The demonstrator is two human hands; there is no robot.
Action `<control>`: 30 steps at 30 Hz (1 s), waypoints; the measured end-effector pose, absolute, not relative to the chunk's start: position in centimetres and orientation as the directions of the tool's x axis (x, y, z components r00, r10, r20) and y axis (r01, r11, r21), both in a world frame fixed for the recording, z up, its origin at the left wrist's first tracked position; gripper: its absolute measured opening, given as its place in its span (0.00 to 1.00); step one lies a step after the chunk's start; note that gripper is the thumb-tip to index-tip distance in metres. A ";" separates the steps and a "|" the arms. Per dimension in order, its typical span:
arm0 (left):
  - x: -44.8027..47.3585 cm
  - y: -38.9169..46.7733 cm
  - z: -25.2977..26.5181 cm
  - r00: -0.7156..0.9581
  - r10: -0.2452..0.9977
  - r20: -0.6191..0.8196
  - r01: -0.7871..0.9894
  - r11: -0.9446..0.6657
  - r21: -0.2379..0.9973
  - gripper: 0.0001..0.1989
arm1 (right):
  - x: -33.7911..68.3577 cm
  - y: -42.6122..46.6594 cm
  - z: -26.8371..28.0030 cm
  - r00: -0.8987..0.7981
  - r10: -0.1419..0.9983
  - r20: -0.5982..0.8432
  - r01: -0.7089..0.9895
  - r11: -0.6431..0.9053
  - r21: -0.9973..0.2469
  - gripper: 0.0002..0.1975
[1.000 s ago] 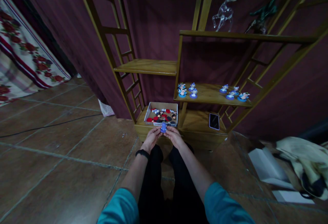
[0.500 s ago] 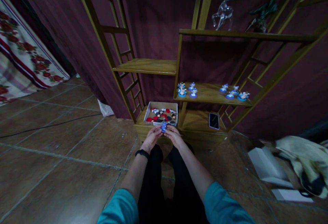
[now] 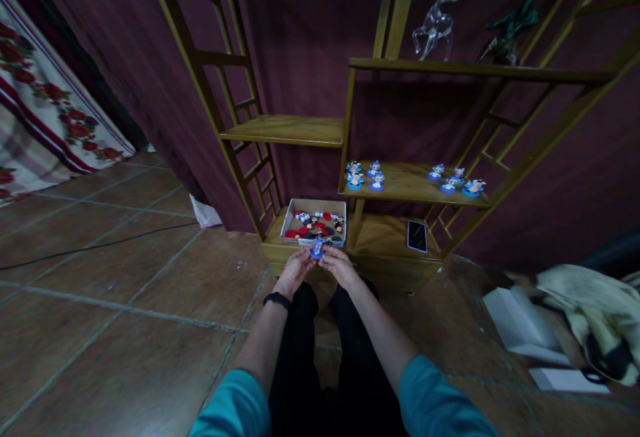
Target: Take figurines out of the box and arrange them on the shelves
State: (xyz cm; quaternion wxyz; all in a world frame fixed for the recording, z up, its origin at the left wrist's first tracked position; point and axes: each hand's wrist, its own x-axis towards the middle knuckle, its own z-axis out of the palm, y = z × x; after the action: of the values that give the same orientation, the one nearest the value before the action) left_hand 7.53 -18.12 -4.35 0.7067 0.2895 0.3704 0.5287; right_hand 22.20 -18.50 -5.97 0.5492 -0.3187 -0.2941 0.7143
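Observation:
A small purple-and-white figurine [image 3: 317, 249] on a round purple base is held between my two hands, just in front of the cardboard box. My left hand [image 3: 297, 267] pinches it from the left, a dark band on that wrist. From the right, the fingertips of my right hand [image 3: 338, 265] close on it too. The open cardboard box [image 3: 289, 215] holds several figurines with red and dark bases, lying jumbled. On the shelf [image 3: 407, 183] up to the right, several purple and blue figurines [image 3: 377, 181] stand upright in two groups.
A phone [image 3: 417, 235] lies on the lower cabinet top, right of the box. A clear deer ornament [image 3: 436, 27] and a dark green ornament [image 3: 507, 33] stand on the upper shelf. White boxes [image 3: 523, 323] and pale cloth [image 3: 585, 297] lie on the floor at right.
The figurine has turned in my fingers, so its white front and round base now show. Both hands stay at nearly the same place.

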 end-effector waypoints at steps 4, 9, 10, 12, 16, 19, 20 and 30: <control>7.5 -18.1 -4.4 0.154 0.963 -0.222 -0.541 0.271 0.797 0.11 | 22.2 -18.5 -6.1 -0.231 0.964 -0.130 -0.585 -0.245 -0.773 0.19; 7.7 -18.1 -4.4 0.121 0.970 -0.212 -0.541 0.243 0.805 0.08 | 22.1 -18.5 -6.2 -0.240 0.961 -0.138 -0.576 -0.255 -0.777 0.19; 7.7 -18.1 -4.4 0.113 0.970 -0.215 -0.541 0.241 0.806 0.08 | 22.1 -18.5 -6.1 -0.235 0.962 -0.140 -0.575 -0.254 -0.777 0.19; 7.8 -18.2 -4.3 0.100 0.969 -0.225 -0.541 0.243 0.805 0.07 | 22.0 -18.5 -6.1 -0.229 0.963 -0.143 -0.572 -0.252 -0.781 0.19; 7.8 -18.2 -4.1 0.105 0.966 -0.234 -0.540 0.253 0.803 0.07 | 22.0 -18.6 -6.0 -0.209 0.967 -0.146 -0.561 -0.241 -0.792 0.20; 7.8 -18.3 -3.9 0.122 0.965 -0.233 -0.536 0.262 0.803 0.09 | 21.9 -18.6 -5.9 -0.181 0.973 -0.146 -0.554 -0.224 -0.802 0.21; 7.8 -18.3 -3.8 0.130 0.964 -0.232 -0.533 0.265 0.803 0.10 | 21.9 -18.6 -5.9 -0.174 0.974 -0.146 -0.552 -0.219 -0.804 0.21; 7.8 -18.2 -4.2 0.220 0.958 -0.183 -0.505 0.272 0.819 0.20 | 22.0 -18.6 -5.5 -0.169 0.975 -0.142 -0.541 -0.213 -0.814 0.22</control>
State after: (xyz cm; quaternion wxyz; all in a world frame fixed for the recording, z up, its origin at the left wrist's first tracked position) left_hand 7.76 -18.18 -4.18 0.7135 0.3177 0.3564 0.5128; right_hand 22.03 -18.63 -5.51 0.5435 -0.3464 -0.3136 0.6973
